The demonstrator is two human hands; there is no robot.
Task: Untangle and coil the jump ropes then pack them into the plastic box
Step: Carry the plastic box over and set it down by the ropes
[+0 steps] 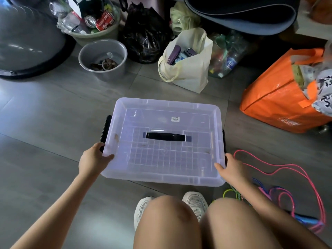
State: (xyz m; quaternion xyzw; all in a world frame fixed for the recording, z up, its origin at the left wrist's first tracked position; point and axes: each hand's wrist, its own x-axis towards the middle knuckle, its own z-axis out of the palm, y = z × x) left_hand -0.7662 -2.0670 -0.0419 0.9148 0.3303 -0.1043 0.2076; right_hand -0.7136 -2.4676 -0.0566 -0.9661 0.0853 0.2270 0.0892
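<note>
Your left hand (95,159) and right hand (233,169) grip opposite sides of the lidded plastic box (161,108); tangled jump ropes (265,192) lie nearby.

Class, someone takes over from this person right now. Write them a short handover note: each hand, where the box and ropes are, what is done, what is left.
Left hand: grips the plastic box at its near left corner, thumb on the lid.
Right hand: holds the near right edge, thumb on the lid.
Box: on the floor in front of the person, lid on, looks empty.
Jump ropes: tangled on the floor to the person's right.
Done: nothing packed.
Left: open box, untangle, coil, pack.
</note>
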